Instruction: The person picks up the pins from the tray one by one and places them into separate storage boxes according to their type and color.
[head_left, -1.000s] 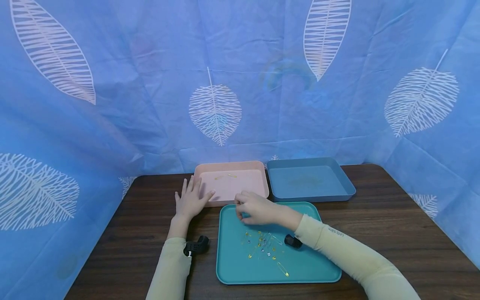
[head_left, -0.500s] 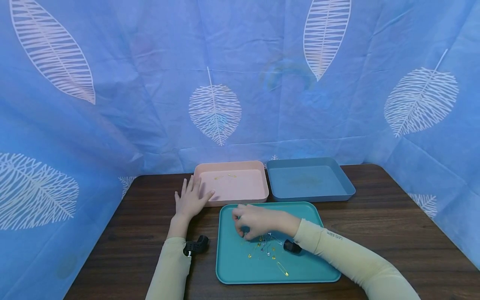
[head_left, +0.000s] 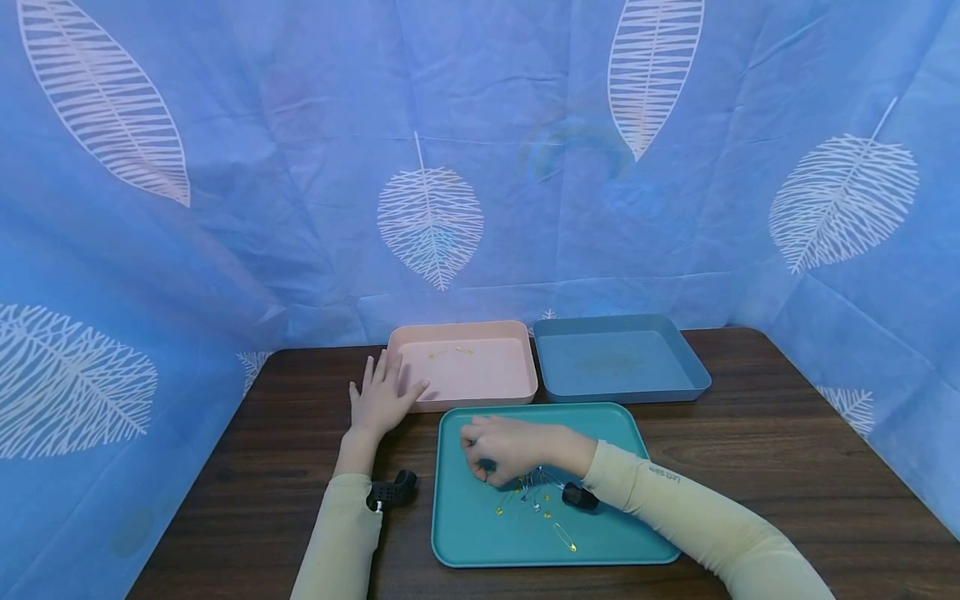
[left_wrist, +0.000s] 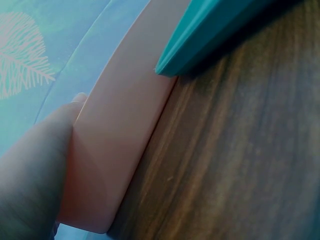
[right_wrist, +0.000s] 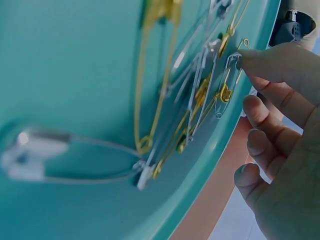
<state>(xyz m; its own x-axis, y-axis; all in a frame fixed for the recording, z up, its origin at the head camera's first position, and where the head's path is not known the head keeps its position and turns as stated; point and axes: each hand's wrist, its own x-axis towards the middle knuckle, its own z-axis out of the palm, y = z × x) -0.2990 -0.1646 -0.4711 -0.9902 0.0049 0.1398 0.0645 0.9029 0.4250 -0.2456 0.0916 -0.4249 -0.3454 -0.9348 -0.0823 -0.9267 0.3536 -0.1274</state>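
My right hand (head_left: 504, 446) reaches down over the turquoise tray (head_left: 480, 542), fingers bent. In the right wrist view its thumb and index fingertips (right_wrist: 246, 61) come together right at a silver safety pin and a gold safety pin (right_wrist: 226, 93) at the edge of a loose pile; I cannot tell whether they pinch one. Several gold and silver safety pins lie in that pile, one larger gold safety pin (head_left: 565, 537) apart in front. My left hand (head_left: 378, 406) rests with spread fingers on the left end of the pink tray (head_left: 517, 379), its thumb over the near rim.
Two gold safety pins (head_left: 463, 350) lie in the pink tray. A blue tray (head_left: 622, 379) stands to its right, behind the turquoise one. All rest on a dark wooden table (head_left: 765, 433), with a blue leaf-patterned cloth (head_left: 525, 208) hanging behind.
My right hand has come back from the pink tray's near edge, down and toward me to the pile of safety pins. My left hand has stayed in place.
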